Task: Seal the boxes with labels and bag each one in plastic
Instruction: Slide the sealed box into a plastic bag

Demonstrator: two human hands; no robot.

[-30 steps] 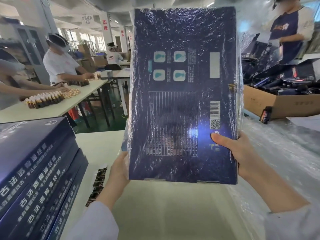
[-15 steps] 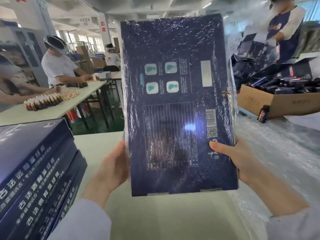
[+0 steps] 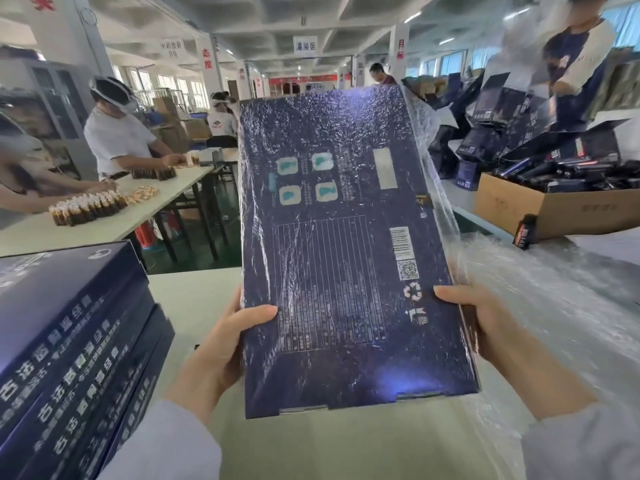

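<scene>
A dark blue box (image 3: 346,244) inside a clear plastic bag (image 3: 440,188) stands upright between the hands — left hand (image 3: 221,344) gripping its lower left edge, right hand (image 3: 485,327) its lower right. The long axis runs up and away from both — loose plastic trails off the right side.
</scene>
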